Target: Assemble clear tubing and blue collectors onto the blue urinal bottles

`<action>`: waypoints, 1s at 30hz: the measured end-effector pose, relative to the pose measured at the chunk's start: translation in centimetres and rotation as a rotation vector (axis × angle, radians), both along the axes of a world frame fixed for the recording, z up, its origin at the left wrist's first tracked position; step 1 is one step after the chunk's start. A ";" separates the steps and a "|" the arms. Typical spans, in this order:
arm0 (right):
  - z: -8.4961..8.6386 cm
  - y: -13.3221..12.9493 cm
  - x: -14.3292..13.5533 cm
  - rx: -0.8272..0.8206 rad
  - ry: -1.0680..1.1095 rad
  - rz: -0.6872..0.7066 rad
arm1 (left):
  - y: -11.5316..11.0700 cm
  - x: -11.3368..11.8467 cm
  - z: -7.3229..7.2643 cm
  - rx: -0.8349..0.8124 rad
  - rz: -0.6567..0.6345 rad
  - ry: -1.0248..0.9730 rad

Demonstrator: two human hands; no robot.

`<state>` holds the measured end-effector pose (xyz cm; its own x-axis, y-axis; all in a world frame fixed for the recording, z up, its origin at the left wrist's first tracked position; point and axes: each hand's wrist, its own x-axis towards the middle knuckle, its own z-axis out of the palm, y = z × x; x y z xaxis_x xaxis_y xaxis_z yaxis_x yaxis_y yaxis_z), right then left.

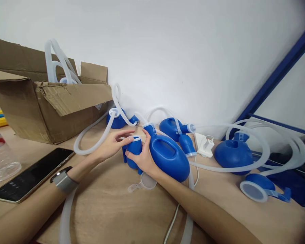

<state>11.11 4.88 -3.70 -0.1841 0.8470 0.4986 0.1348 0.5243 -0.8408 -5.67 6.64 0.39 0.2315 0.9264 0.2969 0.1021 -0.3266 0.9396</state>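
Note:
A small blue urinal cup [134, 148] with a white rim stands upright between my hands. My right hand [145, 156] wraps round its right side, thumb across the front. My left hand [116, 143] grips the rim from the left, with its thumb on the edge and a finger stretched over the top. Just right of the cup lies a blue urinal bottle [171, 162] with a handle hole, close to my right hand. In front of the cup, near my right wrist, is a translucent round cap [148, 181] with a tab.
An open cardboard box [73, 101] with white hoses stands at the left. More blue urinal bottles [232, 154] and coiled hoses [266, 145] spread along the wall. A phone [35, 173], a clear plastic bottle [1, 156], a white charger [206, 147] and a blue capped cup [259, 186] lie on the table.

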 end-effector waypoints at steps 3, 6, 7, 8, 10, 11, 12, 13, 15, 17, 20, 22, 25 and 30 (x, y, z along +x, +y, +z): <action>0.1 0.1 0.1 0.055 -0.045 -0.044 | 0.0 0.0 0.0 0.041 -0.014 0.045; 0.2 0.0 0.1 0.070 -0.077 -0.044 | 0.1 0.0 0.0 0.098 -0.042 0.073; 0.2 0.0 0.1 0.070 -0.076 -0.045 | 0.1 0.0 -0.1 0.112 -0.047 0.082; 0.2 0.0 0.0 0.070 -0.071 -0.048 | 0.1 0.1 -0.3 0.123 -0.046 0.088; 0.2 -0.1 -0.1 0.065 -0.048 -0.056 | 0.0 0.3 -0.7 0.157 -0.030 0.095; 0.2 -0.1 -0.1 0.060 -0.034 -0.059 | -0.1 0.4 -1.0 0.186 -0.014 0.096; 0.2 -0.1 -0.1 0.056 -0.021 -0.059 | -0.2 0.5 -1.3 0.223 0.001 0.101; 0.2 -0.2 -0.1 0.057 -0.013 -0.058 | -0.4 0.5 -1.6 0.264 0.014 0.113; 0.1 -0.3 0.0 0.076 -0.014 -0.061 | -0.8 0.6 -2.1 0.340 0.028 0.163; 0.0 -0.3 0.2 0.110 -0.009 -0.059 | -1.1 0.5 -2.2 0.386 0.039 0.229; -0.2 -0.2 0.4 0.139 0.032 -0.051 | -1.1 0.4 -2.0 0.422 0.065 0.296; -0.4 -0.2 0.4 0.131 0.067 -0.050 | -0.9 0.4 -2.0 0.459 0.076 0.332; -0.6 -0.4 0.4 0.121 0.092 -0.045 | -0.6 0.6 -2.6 0.488 0.102 0.390; -0.5 -1.1 0.4 0.127 0.126 -0.066 | -0.9 0.6 -3.9 0.711 0.040 0.413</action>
